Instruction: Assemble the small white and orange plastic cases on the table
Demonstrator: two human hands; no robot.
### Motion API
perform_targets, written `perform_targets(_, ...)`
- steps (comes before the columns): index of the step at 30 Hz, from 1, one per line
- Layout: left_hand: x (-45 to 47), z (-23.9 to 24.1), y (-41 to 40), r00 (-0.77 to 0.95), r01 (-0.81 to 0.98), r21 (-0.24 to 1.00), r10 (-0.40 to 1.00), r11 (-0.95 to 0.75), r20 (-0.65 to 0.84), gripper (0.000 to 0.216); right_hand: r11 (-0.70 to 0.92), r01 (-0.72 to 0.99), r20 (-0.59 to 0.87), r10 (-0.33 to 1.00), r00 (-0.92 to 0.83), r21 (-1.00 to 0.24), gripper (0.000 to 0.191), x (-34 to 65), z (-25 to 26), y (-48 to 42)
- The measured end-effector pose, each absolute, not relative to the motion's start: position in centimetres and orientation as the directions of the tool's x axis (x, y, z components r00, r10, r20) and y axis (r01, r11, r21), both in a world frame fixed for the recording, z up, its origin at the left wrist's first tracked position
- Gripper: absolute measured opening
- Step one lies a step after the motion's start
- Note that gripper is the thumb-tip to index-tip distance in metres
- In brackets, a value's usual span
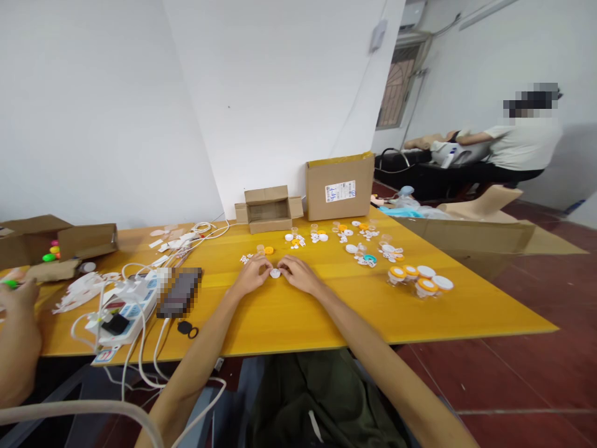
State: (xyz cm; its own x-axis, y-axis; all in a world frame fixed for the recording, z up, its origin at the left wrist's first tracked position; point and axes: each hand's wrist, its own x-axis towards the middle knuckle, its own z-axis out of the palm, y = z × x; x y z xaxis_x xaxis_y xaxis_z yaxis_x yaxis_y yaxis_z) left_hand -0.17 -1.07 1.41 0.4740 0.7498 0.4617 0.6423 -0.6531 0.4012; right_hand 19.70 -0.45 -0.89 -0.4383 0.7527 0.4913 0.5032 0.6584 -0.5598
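Between my fingertips is a small round whitish disc (275, 273), held low over the yellow table (280, 317). My left hand (252, 275) pinches its left edge, and my right hand (299, 274) grips the right edge. Just beyond my left hand are an orange cap (269, 251), a clear cup (260, 249) and small white pieces with dark marks (246, 258). Further back and to the right lie several similar groups of caps, clear cups and small pieces, one with a teal ring (370, 259).
Several capped clear containers (426, 286) stand at right. An open carton (269, 214) and a taller cardboard box (340, 190) stand at the back. Left are a phone (180, 292), a power strip (135, 311), cables and another person's hand (18, 295). A person (527, 146) sits at far right.
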Motion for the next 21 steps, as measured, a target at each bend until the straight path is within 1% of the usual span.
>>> perform_targets(4, -0.18, 1.33, -1.13, 0.478, 0.634, 0.410, 0.749, -0.656, 0.458, 0.014, 0.664, 0.485, 0.497, 0.748, -0.441, -0.569, 0.022, 19.71, -0.96, -0.38)
perform_targets(12, -0.11, 1.14, -1.08, 0.506, 0.626, 0.383, 0.728, -0.679, 0.464, 0.015, 0.657, 0.484, 0.467, 0.752, -0.465, -0.578, 0.026, 19.74, -0.88, -0.35)
perform_targets(19, 0.00, 1.27, -1.22, 0.539, 0.626, 0.359, 0.716, -0.693, 0.443, 0.016, 0.692, 0.487, 0.476, 0.721, -0.503, -0.533, 0.015, 19.66, -0.68, -0.68)
perform_targets(21, 0.05, 1.30, -1.28, 0.544, 0.628, 0.347, 0.712, -0.696, 0.445, 0.016, 0.696, 0.488, 0.476, 0.717, -0.509, -0.526, 0.015, 19.65, -0.71, -0.65)
